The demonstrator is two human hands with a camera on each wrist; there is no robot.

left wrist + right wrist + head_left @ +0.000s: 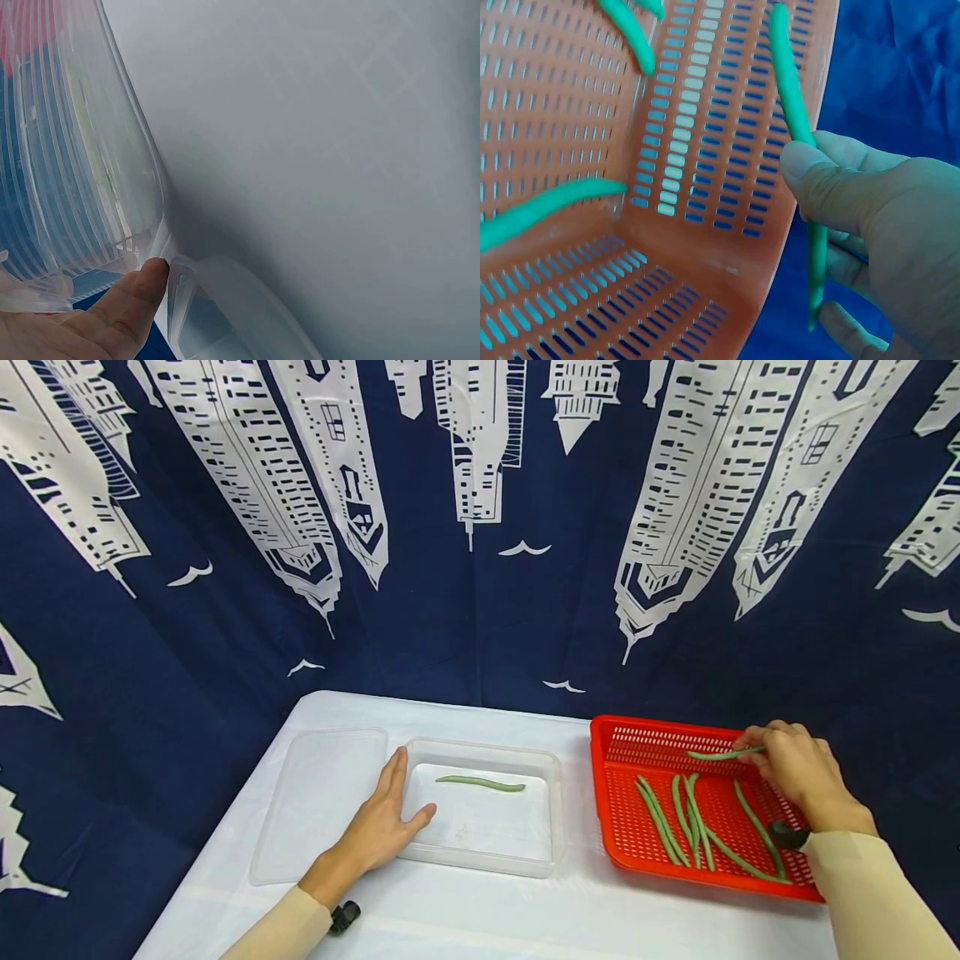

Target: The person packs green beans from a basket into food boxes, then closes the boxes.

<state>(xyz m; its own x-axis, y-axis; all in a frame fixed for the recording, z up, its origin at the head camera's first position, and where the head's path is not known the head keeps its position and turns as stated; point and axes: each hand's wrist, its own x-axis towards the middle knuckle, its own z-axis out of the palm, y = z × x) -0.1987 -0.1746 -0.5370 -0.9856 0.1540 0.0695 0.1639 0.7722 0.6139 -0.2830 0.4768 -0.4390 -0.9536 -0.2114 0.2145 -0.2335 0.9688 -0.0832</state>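
My right hand (798, 768) pinches a green bean (789, 82) between thumb and fingers, up at the far right rim of the red basket (600, 793). Several more green beans (693, 822) lie on the basket's floor. With straight fingers, my left hand (378, 822) rests at the left side of a clear plastic container (487, 864). One green bean (480, 783) lies inside that container, near its middle. In the left wrist view, the fingertips (154, 274) are right at the container's rim.
A clear flat lid (315, 810) lies on the white table (465, 914), left of the container and partly behind my left hand. Behind the table hangs a dark blue cloth (480, 627) with white building prints.
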